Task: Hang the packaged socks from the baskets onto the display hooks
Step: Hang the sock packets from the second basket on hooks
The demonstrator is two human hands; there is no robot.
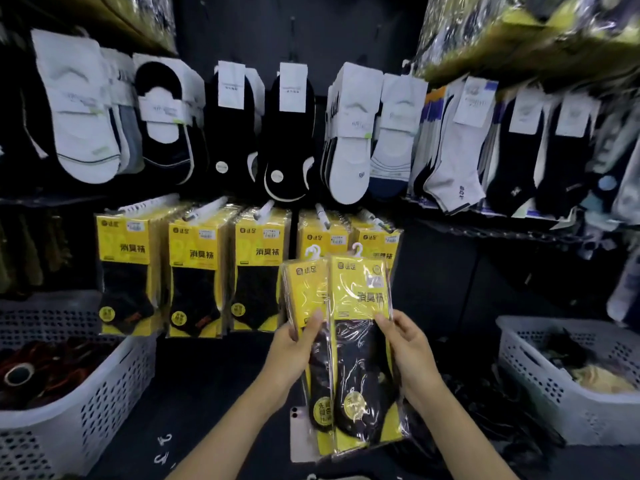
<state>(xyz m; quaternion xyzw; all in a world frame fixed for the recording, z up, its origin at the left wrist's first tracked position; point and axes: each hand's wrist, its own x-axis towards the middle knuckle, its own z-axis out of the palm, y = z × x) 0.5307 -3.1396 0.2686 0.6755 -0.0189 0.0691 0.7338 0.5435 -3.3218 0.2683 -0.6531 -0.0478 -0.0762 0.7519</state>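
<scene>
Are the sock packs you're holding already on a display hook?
No: the left hand and right hand hold the yellow sock packs up, their white hangers hooked on nothing.

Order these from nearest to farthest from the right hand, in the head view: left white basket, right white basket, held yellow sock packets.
1. yellow sock packets: centre, gripped by the right hand itself.
2. right white basket: on the right side.
3. left white basket: far across, on the left.
</scene>
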